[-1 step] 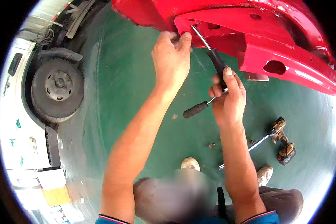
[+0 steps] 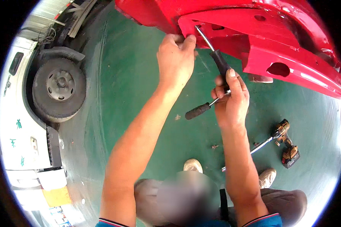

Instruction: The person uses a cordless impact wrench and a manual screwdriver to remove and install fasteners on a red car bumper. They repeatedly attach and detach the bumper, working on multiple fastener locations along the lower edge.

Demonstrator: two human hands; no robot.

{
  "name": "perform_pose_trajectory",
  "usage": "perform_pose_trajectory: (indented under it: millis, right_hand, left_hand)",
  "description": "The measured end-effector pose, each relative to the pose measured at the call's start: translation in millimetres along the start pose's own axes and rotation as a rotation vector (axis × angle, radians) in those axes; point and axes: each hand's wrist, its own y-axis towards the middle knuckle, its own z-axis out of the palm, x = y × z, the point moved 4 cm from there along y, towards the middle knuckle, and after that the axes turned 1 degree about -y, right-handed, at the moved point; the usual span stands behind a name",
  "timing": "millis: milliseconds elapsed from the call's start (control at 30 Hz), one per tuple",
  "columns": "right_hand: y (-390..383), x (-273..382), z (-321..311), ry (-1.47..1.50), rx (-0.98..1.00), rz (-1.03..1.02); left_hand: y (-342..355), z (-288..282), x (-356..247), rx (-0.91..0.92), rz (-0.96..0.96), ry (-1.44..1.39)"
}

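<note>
A red painted metal body part (image 2: 223, 19) spans the top of the view, with holes and a bent lower flange. My left hand (image 2: 177, 56) is closed at its lower left edge, thumb and fingers pinching there; the fingertips are partly hidden. My right hand (image 2: 233, 96) grips a screwdriver (image 2: 220, 62) by its black handle. The bright shaft slants up to the left, its tip at a small hole in the red panel. A second black-handled tool (image 2: 197, 111) with a thin metal shaft is also in my right hand, sticking out toward the lower left.
On the green floor (image 2: 140, 49) at the right lies a cordless power driver (image 2: 286, 142) with a long metal extension (image 2: 263, 145). A small bolt-like piece (image 2: 215, 146) lies left of my right forearm. A white vehicle (image 2: 26, 143) with a dark wheel (image 2: 59, 89) stands at the left.
</note>
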Motion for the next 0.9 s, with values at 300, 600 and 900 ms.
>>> perform_pose_trajectory:
  millis: [300,600,900]
  right_hand:
    - [-8.1,2.0,7.2,0.008,0.022,-0.032]
    - [-24.0,26.5,17.2,-0.021,0.147,-0.013]
    - [-25.6,19.7,-6.3,-0.020,-0.001,-0.082]
  left_hand:
    - [-4.6,17.7,-9.5,0.002,-0.332,-0.784]
    - [-34.6,9.9,-55.1,0.045,-0.117,-0.700]
    - [-20.8,7.9,-17.1,0.125,-0.055,-0.697]
